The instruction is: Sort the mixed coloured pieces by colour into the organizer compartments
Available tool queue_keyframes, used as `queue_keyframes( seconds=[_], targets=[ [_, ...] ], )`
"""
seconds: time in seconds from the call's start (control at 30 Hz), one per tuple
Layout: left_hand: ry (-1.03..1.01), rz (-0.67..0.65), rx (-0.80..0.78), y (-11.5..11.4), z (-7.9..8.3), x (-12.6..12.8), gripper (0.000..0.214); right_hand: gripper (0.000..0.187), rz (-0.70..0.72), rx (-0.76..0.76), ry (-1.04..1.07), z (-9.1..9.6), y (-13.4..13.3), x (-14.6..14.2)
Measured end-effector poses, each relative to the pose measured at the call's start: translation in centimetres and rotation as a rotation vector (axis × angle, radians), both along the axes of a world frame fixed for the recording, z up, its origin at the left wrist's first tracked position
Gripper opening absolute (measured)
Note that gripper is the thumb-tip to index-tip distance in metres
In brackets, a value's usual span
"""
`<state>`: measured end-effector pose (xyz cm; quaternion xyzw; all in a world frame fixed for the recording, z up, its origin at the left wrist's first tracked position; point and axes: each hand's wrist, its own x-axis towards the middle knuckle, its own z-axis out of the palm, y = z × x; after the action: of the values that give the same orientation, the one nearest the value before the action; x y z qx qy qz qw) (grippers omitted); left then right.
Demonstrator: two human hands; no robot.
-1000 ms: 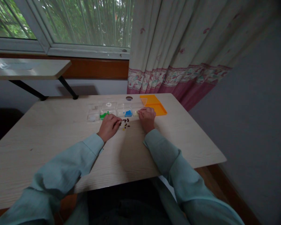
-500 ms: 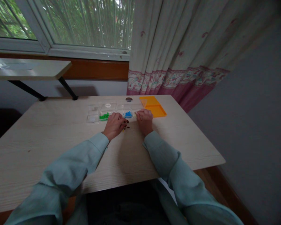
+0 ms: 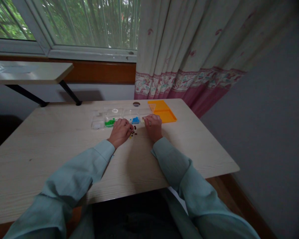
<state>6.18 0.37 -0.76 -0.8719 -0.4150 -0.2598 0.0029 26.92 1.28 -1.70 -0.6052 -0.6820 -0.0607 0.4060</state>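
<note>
My left hand point(image 3: 120, 133) rests low over the table, fingers bent together beside a small scatter of dark brown pieces point(image 3: 134, 130). Whether it pinches one of them is too small to see. At the right end of a row of clear plastic boxes, my right hand point(image 3: 153, 127) has thumb and fingers pressed together over small pale pieces point(image 3: 143, 121); what lies between them cannot be made out. Bright green pieces point(image 3: 110, 123) fill one clear box point(image 3: 98, 124) left of my left hand. Blue pieces point(image 3: 135, 120) lie in another, between both hands.
An open orange case point(image 3: 167, 116) lies behind my right hand. A round dark cable hole point(image 3: 136, 104) is near the table's point(image 3: 189, 146) back edge. At the back left stands a raised shelf point(image 3: 30, 76) on black legs. Curtains point(image 3: 164, 79) hang behind the table.
My left fingers have drawn slightly away from the brown pieces, which show more clearly. My right hand stays over the pale pieces. The view has shifted a little.
</note>
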Motion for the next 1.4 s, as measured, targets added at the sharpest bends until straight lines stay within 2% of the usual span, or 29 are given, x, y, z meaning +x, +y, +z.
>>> queue_keyframes(
  seconds=[0.27,0.43,0.63,0.8,0.97,1.13,1.4],
  targets=[
    [0.002,0.008,0.02,0.1,-0.5,0.1,0.016,0.025,0.011,0.024,0.013,-0.2,0.2,0.2],
    [-0.183,0.061,0.033,0.1,-0.4,-1.1,0.021,0.025,0.067,0.022,-0.031,0.3,-0.2,0.0],
    [-0.41,0.107,-0.018,-0.1,-0.7,-2.8,0.019,0.025,0.254,0.025,-0.12,1.1,-1.2,-1.1],
    [-0.527,0.083,-0.096,-0.3,-0.9,-2.5,0.02,0.021,0.407,0.054,-0.177,1.1,-2.5,-3.0],
    [-0.548,0.024,-0.15,-0.8,-0.6,-1.8,0.021,0.021,0.369,0.075,-0.22,0.8,-3.2,-4.5],
    [-0.571,-0.011,-0.144,-1.1,-0.4,-1.8,0.023,0.02,0.366,0.107,-0.221,0.9,-3.5,-4.5],
    [-0.579,0.03,-0.184,-1.1,-0.3,-2.1,0.027,0.02,0.399,0.092,-0.235,1.1,-3.6,-4.3]
  ],
)
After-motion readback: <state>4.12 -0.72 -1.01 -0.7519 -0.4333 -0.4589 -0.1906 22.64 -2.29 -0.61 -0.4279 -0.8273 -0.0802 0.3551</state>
